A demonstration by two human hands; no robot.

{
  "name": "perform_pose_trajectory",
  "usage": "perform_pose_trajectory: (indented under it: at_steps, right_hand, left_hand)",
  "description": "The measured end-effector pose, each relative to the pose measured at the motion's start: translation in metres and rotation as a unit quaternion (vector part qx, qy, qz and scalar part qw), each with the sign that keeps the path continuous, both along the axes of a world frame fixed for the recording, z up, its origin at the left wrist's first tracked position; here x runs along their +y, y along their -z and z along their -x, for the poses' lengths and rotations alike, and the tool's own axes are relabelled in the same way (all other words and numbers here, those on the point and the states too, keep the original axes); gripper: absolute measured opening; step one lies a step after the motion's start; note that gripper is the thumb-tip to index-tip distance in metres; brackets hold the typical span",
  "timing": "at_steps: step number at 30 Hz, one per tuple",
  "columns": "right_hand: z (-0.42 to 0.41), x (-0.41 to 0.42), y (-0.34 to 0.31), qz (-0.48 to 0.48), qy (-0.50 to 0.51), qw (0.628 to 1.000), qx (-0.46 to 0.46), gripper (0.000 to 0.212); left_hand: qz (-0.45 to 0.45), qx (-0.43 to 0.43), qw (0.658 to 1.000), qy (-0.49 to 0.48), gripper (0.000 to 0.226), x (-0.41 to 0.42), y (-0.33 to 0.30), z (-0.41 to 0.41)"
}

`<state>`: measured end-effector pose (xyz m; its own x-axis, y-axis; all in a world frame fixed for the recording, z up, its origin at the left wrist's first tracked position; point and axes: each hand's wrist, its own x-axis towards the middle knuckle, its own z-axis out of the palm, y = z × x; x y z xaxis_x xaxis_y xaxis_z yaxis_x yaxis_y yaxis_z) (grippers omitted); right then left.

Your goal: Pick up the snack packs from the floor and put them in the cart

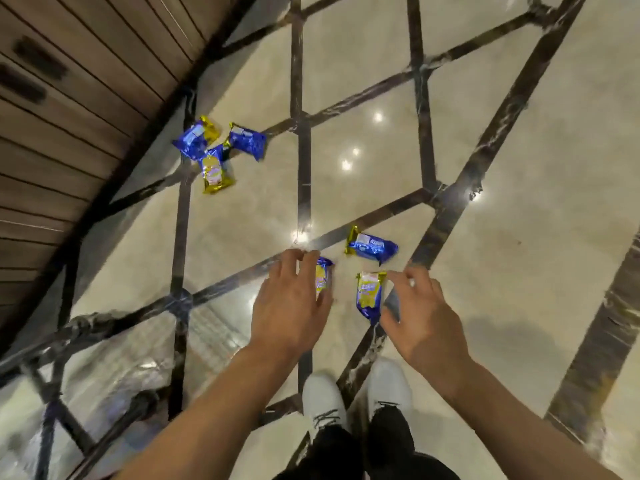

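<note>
left hand: my left hand is reaching down at the lower middle of the frame, fingers curling over a blue and yellow snack pack; whether i am gripping it or only touching it i cannot tell.
right hand: my right hand is reaching in just right of centre, fingers and thumb curving around the right edge of a second snack pack, which is lying lengthwise on the floor; a firm pinch is not showing.
third pack: a blue pack is lying alone just above the gap between my hands, apart from both.
far packs: a cluster of packs is lying at the upper left of centre, overlapping each other, close to the wooden panelling.
floor: the glossy beige floor is crossed by dark stripes and is reflecting ceiling lights.
cart: the dark bars of the cart are blurring across the lower left corner.
feet: my white shoes are standing at the bottom centre.
</note>
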<state>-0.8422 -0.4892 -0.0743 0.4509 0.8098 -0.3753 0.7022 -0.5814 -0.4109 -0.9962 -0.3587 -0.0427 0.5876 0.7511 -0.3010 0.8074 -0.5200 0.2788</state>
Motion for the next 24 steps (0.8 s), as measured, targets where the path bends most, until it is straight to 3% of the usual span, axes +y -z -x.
perform_pose_trajectory:
  at_steps: [6,11,19,24]
  right_hand:
    - [0.015,0.012,0.178,0.018,-0.006,1.000,-0.015,0.064]
    - [0.024,0.017,0.274,0.073,-0.002,0.997,-0.030,0.081]
    - [0.018,0.028,0.309,0.078,-0.002,0.996,-0.037,0.081]
    - [0.016,0.032,0.301,0.059,0.004,0.998,-0.032,0.082]
  left_hand:
    - [0.012,0.048,0.999,0.018,0.067,0.011,0.187,0.013]
    - [0.009,0.091,0.995,0.044,0.077,0.029,0.290,0.003]
    - [-0.052,0.099,0.993,0.047,0.076,0.031,0.342,0.005]
    - [-0.024,-0.008,1.000,0.008,0.080,0.027,0.341,0.025]
